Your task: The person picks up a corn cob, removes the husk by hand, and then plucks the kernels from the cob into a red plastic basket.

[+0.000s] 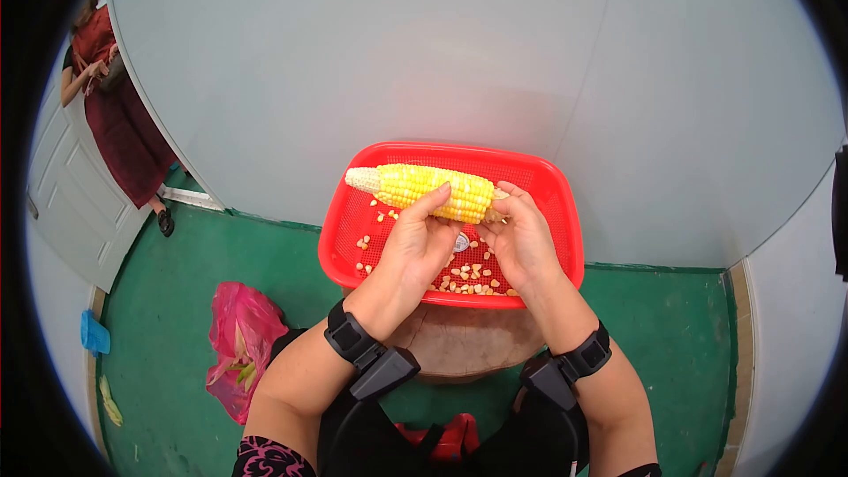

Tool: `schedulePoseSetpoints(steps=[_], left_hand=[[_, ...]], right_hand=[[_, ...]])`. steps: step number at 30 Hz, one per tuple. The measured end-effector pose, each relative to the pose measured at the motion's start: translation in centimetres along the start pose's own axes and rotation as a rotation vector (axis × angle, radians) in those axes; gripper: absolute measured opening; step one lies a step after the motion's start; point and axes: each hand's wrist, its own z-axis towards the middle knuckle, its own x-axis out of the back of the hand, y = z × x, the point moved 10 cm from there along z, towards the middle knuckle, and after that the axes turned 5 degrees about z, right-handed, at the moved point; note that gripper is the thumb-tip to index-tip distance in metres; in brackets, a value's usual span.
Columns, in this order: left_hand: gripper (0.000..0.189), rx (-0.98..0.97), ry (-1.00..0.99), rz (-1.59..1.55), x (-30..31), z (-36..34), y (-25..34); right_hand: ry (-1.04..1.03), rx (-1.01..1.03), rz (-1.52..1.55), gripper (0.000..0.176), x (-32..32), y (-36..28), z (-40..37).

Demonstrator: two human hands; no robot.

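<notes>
A yellow corn cob (433,190) lies sideways over a red basket (572,238), its pale, bare tip pointing left. My left hand (422,237) holds the cob near its middle, with the thumb on top and the other fingers mostly hidden beneath. At the stalk end on the right, my right hand (519,231) grips the cob between thumb and fingers. Loose kernels (473,281) lie scattered on the basket's mesh bottom, mostly toward the near side.
Under the basket is a round wooden stool (459,344). A pink plastic bag (240,327) with husks sits on the green floor at left, near a blue container (94,333) and a loose husk (109,400). A person (124,115) stands by the doorway.
</notes>
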Motion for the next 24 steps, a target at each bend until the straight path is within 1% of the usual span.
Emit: schedulePoseSetpoints(steps=[4, 7, 10, 13, 16, 19, 22, 24], left_hand=[[0.033, -0.032, 0.017, -0.025, 0.4, 0.3, 0.0], [0.033, -0.063, 0.008, -0.011, 0.1, 0.3, 0.2], [0.033, -0.054, -0.002, -0.025, -0.1, 0.2, 0.2], [0.03, -0.04, 0.075, -0.068, 0.6, 0.2, 0.1], [0.029, -0.055, 0.093, -0.058, 0.7, 0.2, 0.2], [0.029, -0.034, 0.1, -0.076, 1.0, 0.3, 0.0], [0.034, -0.011, 0.054, -0.078, 0.8, 0.2, -0.1], [0.034, -0.01, 0.051, -0.075, 0.5, -0.1, 0.2]], right_hand=[[-0.009, 0.031, 0.018, 0.052, -0.2, 0.1, 0.1], [-0.063, 0.054, 0.078, 0.057, -0.5, 0.0, 0.2], [-0.077, 0.055, 0.103, 0.06, -0.8, 0.0, 0.1], [-0.101, 0.1, 0.089, 0.06, -0.8, 0.3, 0.3], [-0.117, 0.047, 0.169, 0.06, -1.1, 0.3, 0.1], [-0.056, -0.01, 0.205, 0.061, -1.0, 0.5, 0.1], [-0.032, 0.02, 0.045, 0.061, -1.0, 0.5, -0.1], [-0.059, 0.031, 0.025, 0.06, -0.9, 0.6, 0.1]])
